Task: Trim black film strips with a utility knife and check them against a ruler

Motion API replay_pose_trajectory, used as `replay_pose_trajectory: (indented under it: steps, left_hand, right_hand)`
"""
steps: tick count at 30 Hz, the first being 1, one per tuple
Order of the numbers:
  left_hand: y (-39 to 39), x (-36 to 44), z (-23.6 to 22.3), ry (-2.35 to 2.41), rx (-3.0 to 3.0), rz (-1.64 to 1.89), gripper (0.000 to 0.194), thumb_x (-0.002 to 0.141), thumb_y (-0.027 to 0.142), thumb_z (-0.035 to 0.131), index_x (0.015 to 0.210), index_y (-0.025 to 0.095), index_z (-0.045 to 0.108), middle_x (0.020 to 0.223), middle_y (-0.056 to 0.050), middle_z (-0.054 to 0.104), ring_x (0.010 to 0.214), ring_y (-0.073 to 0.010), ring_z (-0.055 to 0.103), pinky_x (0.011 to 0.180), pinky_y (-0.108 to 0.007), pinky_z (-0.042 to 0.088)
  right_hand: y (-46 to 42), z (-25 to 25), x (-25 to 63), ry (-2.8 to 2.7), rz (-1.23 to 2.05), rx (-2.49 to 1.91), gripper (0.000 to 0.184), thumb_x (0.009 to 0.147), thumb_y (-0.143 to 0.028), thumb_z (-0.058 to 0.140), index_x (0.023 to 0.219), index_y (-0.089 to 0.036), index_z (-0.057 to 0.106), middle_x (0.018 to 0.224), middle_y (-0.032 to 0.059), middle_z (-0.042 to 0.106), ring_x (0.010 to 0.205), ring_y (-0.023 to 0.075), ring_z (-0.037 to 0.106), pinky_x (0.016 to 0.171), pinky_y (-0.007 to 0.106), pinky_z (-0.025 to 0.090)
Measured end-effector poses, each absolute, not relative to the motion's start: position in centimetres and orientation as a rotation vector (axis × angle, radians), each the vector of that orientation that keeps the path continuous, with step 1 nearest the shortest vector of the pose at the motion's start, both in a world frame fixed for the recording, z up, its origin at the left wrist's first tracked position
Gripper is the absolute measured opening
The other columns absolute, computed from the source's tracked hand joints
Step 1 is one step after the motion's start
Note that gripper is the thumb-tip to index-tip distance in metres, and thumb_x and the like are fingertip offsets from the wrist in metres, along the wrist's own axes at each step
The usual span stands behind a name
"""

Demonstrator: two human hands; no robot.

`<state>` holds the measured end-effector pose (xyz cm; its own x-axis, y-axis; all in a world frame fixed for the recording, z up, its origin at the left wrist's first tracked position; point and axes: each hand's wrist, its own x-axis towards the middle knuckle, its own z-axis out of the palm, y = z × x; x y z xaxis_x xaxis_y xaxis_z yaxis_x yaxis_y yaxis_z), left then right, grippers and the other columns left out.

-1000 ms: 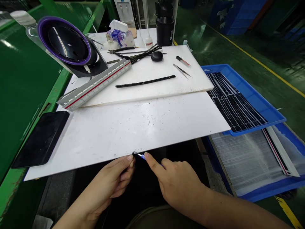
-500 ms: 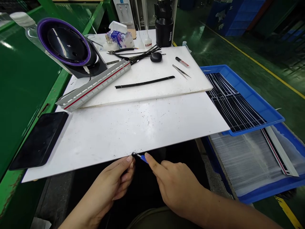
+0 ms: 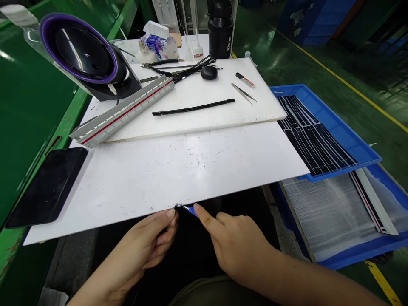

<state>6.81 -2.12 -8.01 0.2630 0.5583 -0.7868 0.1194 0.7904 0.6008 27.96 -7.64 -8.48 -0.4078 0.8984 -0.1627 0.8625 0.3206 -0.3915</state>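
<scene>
At the front edge of the white tabletop (image 3: 134, 178), my left hand (image 3: 153, 238) is closed in a pinch around a small dark piece, mostly hidden by the fingers. My right hand (image 3: 236, 242) grips a blue-handled craft knife (image 3: 192, 211), its index finger stretched along the handle. The thin metal tip reaches the dark piece beside my left thumb. Small dark shavings lie on the tabletop close to the tip. Farther back, a long black strip (image 3: 194, 107) rests on a white foam board (image 3: 137, 129).
Tweezers (image 3: 244, 93), a marker-like tube (image 3: 245, 80), a black case (image 3: 209, 72) and a grey red-striped profile (image 3: 127, 112) lie on the board. A purple-rimmed fan (image 3: 79, 49) and a dark tablet (image 3: 47, 187) stand left. Right, a blue tray (image 3: 347, 136) holds black strips.
The view has shifted slightly. Both hands stay in nearly the same place at the table edge, with the knife tip still against the dark piece.
</scene>
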Motion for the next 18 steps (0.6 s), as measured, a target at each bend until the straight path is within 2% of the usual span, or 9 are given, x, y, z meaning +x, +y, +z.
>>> replay_pose_trajectory:
  steps: [4,12,18]
  left_hand:
    - [-1.7,6.7,-7.8,1.270,0.654,0.306,0.047,0.078,0.062,0.067,0.071,0.018,0.051,0.055,0.008,0.034,0.043,-0.0037,0.016,0.036,-0.016,0.010]
    - [-1.5,6.4,-7.6,1.257,0.701,0.277,0.045,0.081,0.061,0.064,0.070,0.018,0.052,0.055,0.007,0.035,0.043,-0.0042,0.016,0.037,-0.016,0.012]
    - [-1.3,6.6,-7.4,1.266,0.696,0.267,0.047,0.078,0.063,0.067,0.069,0.019,0.052,0.054,0.007,0.034,0.043,-0.0048,0.017,0.037,-0.017,0.012]
  right_hand:
    - [-7.3,-8.6,28.3,-2.430,0.717,-1.613,0.063,0.094,-0.013,0.040,0.155,-0.026,0.031,0.078,0.0006,0.065,0.055,0.0160,0.056,0.048,0.031,0.020]
    - [-6.7,-8.2,29.0,-2.434,0.753,-1.555,0.062,0.094,-0.016,0.041,0.154,-0.028,0.032,0.079,-0.0003,0.067,0.056,0.0159,0.057,0.048,0.031,0.021]
    - [-6.4,-8.0,29.3,-2.544,0.635,-1.568,0.067,0.090,-0.015,0.045,0.154,-0.029,0.032,0.077,0.0004,0.066,0.053,0.0164,0.055,0.047,0.032,0.015]
